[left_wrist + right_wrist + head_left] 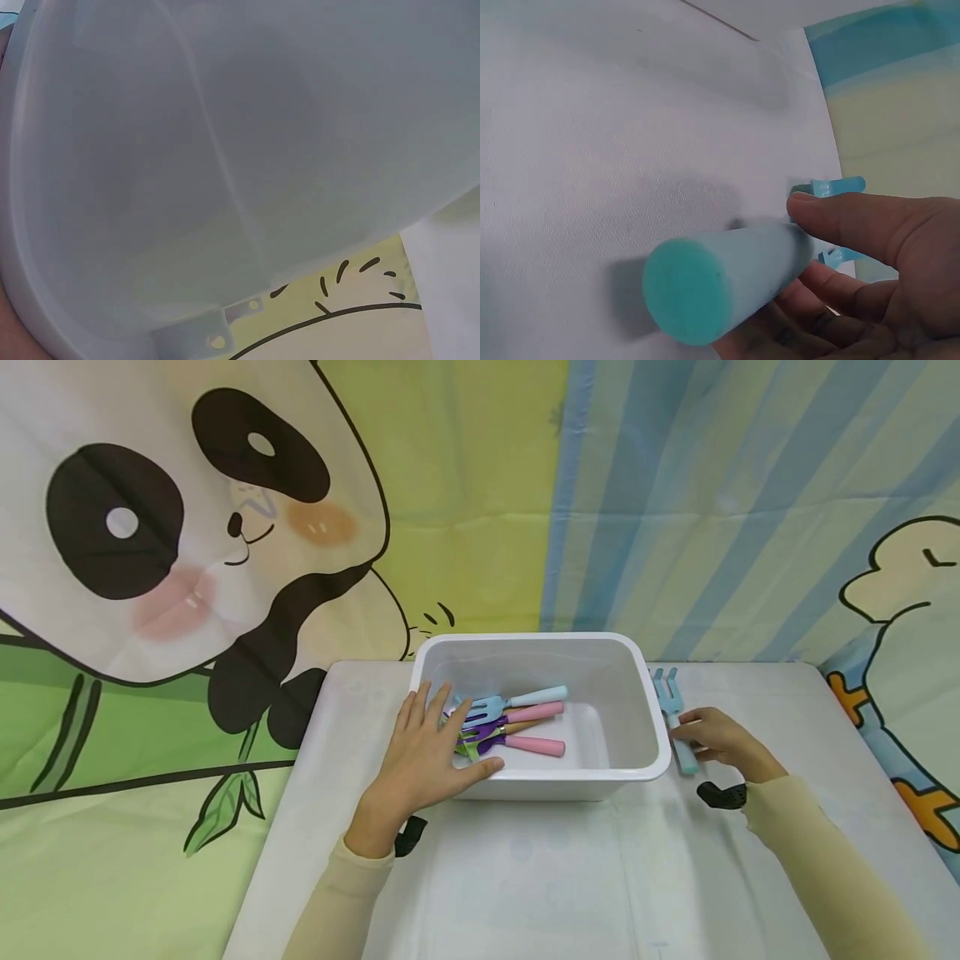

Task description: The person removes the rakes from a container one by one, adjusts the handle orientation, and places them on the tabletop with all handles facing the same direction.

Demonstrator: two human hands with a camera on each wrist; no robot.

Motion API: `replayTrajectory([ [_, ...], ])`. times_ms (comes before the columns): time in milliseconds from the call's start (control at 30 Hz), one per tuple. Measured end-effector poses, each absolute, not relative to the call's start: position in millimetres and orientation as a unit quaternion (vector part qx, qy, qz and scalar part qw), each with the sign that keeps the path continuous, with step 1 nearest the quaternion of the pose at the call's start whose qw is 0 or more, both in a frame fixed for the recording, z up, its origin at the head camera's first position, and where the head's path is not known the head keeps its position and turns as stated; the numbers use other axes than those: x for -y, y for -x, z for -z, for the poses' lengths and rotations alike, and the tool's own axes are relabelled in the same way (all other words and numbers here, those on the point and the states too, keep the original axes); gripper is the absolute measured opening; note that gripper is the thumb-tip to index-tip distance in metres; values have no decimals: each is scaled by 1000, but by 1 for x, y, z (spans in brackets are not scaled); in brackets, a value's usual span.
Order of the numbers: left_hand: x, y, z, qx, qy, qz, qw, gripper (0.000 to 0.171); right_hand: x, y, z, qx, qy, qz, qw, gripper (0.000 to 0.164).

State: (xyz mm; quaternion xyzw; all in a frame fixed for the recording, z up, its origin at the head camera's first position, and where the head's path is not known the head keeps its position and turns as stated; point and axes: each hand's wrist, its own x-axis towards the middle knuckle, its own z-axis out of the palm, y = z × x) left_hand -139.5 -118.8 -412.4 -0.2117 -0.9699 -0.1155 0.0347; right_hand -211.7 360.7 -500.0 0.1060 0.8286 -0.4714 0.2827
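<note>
So the right hand [716,742] has a blue fork [671,700] pinched by the handle, thumb on one side, fingers on the other. That fork's on the white table [540,877], just right of the bin [525,788], tines pointing away from the person. Left hand [423,762] is over the bin's near left corner, fingers straight and a bit spread, thumb out wide. Inside the bin there's a jumble of pink-handled tools [536,745] plus another light-blue fork [536,697].

Light-blue fork [670,700], teal-tipped handle [754,262], white bin [525,789], pink handles [536,745], blue-striped backdrop [675,527]
</note>
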Motion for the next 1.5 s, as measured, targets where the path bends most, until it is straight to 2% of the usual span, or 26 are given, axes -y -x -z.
replayTrajectory([
  [400,120,141,413,970,210,114,37,105,-366,216,473,-825,-107,476,284,58],
  [567,120,142,414,970,212,113,38,105,-368,218,447,-839,-65,475,256,61],
  [733,120,142,414,970,212,114,36,105,-359,217,410,-855,-16,468,221,58],
  [1100,120,140,413,970,209,119,32,105,-307,212,342,-870,77,453,176,49],
  [1267,120,139,414,970,210,121,36,104,-273,217,319,-874,104,439,182,47],
  [1500,120,139,413,968,212,125,38,104,-230,237,310,-879,164,401,200,41],
])
